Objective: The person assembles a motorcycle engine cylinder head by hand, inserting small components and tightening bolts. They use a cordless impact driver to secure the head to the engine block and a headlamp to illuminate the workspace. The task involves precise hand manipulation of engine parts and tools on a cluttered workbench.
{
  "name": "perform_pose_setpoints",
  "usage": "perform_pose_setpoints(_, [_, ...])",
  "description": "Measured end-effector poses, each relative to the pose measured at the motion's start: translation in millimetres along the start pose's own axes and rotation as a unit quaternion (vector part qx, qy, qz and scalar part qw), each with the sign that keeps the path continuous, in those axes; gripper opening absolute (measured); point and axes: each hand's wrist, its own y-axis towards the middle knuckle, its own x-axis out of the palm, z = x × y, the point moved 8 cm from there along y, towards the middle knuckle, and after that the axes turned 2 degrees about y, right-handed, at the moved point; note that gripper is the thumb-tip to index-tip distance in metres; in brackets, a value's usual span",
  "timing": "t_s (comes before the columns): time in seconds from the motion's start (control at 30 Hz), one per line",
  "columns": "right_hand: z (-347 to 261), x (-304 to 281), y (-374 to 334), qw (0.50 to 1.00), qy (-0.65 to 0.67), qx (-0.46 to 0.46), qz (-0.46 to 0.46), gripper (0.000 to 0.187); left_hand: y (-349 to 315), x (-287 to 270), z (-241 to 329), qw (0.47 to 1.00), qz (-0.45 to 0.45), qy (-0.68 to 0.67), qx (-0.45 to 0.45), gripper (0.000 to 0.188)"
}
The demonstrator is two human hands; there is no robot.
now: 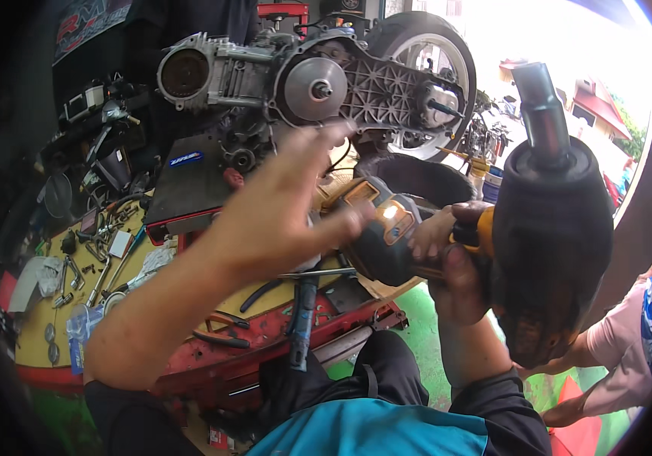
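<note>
My right hand (459, 277) is wrapped round the handle of a black and yellow cordless impact wrench (554, 243). The wrench stands upright, with a long metal socket (542, 106) pointing up. Its battery (379, 235) sticks out toward the left and a small light glows there. My left hand (288, 197), slightly blurred, is raised beside the battery with thumb and fingers apart; whether it touches the battery I cannot tell. Beyond it lies a scooter engine (386, 95) with its side cover off, showing a round metal pulley disc (314, 87) on a shaft.
A red-edged workbench (265, 334) holds pliers (223, 330), a blue-handled hammer (303, 319) and several scattered tools. A wheel (459, 45) stands behind the engine, with a black curved band (417, 175) nearer me. At the right, another person (622, 327) is close by.
</note>
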Motion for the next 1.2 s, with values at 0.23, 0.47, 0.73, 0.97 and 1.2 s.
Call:
perform_pose_setpoints(0.23, [3.4, -27.7, -11.1, 0.994, 0.073, -0.078, 0.007, 0.050, 4.8, 59.5, 24.9, 0.996, -0.075, -0.048, -0.004, 0.084])
perform_pose_setpoints(0.47, [40.5, -41.1, -17.8, 0.994, 0.078, -0.077, 0.030, 0.053, 12.5, 69.7, 12.6, 0.992, -0.052, -0.076, -0.085, 0.076])
perform_pose_setpoints(0.73, [54.4, -69.0, 14.3, 0.990, -0.034, 0.047, 0.126, 0.045, 43.7, 51.3, -7.9, 0.990, -0.069, -0.091, -0.086, 0.078])
perform_pose_setpoints(0.97, [39.9, -88.8, 43.0, 0.935, -0.150, 0.265, 0.183, 0.039, 62.3, 28.5, -21.9, 0.952, -0.112, -0.197, -0.204, 0.081])
perform_pose_setpoints(1.2, [38.8, -5.4, 48.9, 0.878, -0.122, 0.453, 0.089, 0.032, 11.1, -34.6, -26.7, 0.855, -0.134, -0.337, -0.370, 0.056])
